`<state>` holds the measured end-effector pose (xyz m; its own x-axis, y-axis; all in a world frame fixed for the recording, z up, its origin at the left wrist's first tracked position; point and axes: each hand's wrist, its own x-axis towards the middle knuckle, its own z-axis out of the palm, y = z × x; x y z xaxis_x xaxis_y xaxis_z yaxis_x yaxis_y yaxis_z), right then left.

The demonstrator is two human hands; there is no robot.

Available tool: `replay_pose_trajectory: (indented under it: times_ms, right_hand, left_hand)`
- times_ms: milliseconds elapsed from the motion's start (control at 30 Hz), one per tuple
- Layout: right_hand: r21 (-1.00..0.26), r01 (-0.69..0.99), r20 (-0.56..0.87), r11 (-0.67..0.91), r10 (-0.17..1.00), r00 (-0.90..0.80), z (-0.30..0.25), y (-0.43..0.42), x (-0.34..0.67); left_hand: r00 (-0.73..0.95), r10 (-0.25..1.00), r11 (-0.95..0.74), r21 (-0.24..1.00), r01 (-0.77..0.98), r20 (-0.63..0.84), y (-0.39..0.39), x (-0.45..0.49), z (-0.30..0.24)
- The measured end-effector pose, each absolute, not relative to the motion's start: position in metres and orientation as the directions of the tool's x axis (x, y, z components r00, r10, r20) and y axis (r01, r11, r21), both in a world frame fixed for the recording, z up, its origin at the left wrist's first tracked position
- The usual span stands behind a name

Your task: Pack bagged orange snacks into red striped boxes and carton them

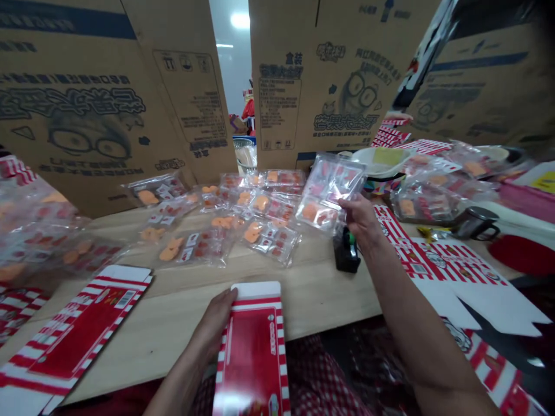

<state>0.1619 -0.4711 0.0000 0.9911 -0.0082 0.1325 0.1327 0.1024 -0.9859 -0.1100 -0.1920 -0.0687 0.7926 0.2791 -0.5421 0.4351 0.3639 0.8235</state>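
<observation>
My left hand (219, 318) grips the upper left edge of a red-and-white striped carton (254, 358), which reaches over the table's front edge toward my lap. Raised over the table, my right hand (361, 218) pinches the lower right side of a clear plastic pack (329, 190) with orange and red pieces in its compartments. Just below that hand stands a black tape dispenser (347, 251). Similar clear packs (271, 240) lie spread across the middle of the table. To the left of my left hand lies another striped carton (87, 329).
Large brown cardboard boxes (329, 75) wall off the back. More packs are heaped at the far left and around a white bowl (381, 159). Flat striped carton sheets (459, 263) and a dark metal mug (479, 222) are on the right. The wooden table (173, 323) ends near my lap.
</observation>
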Motion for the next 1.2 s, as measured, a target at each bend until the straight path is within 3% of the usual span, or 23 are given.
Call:
replay_pose_trajectory:
  times_ms: [167,300,500,600,733,867,967,1200]
  right_hand:
    - [-0.932,-0.016,0.064,0.363,0.206,0.976,-0.013,-0.419,0.094]
    - [-0.857,-0.118,0.035,0.501,0.286,0.958,-0.038,-0.384,0.034]
    - [-0.958,-0.117,0.031,0.263,0.499,0.866,-0.059,-0.400,0.012]
    - [-0.983,-0.148,-0.052,0.108,0.608,0.792,-0.043,-0.418,0.022]
    - [-0.958,-0.248,-0.126,0.145,0.563,0.817,-0.017,-0.416,0.032]
    - [-0.921,-0.304,-0.123,0.242,0.558,0.820,-0.016,-0.396,0.027]
    - [-0.928,-0.288,-0.103,0.237,0.580,0.808,-0.029,-0.393,0.019]
    - [-0.985,-0.171,-0.099,0.034,0.697,0.711,-0.030,-0.424,0.024]
  left_hand:
    - [0.836,0.311,0.339,0.874,0.348,-0.453,-0.218,-0.110,-0.054]
    - [0.842,0.320,0.359,0.878,0.317,-0.434,-0.217,-0.121,-0.042]
    - [0.845,0.346,0.369,0.887,0.277,-0.408,-0.208,-0.140,-0.042]
    - [0.847,0.387,0.300,0.918,0.259,-0.366,-0.211,-0.142,-0.048]
    - [0.881,0.361,0.229,0.945,0.234,-0.306,-0.222,-0.139,-0.042]
    - [0.919,0.251,0.317,0.923,0.218,-0.304,-0.229,-0.138,-0.028]
    - [0.892,0.324,0.294,0.930,0.223,-0.316,-0.225,-0.144,-0.025]
    - [0.844,0.442,0.314,0.934,0.170,-0.303,-0.223,-0.154,-0.043]
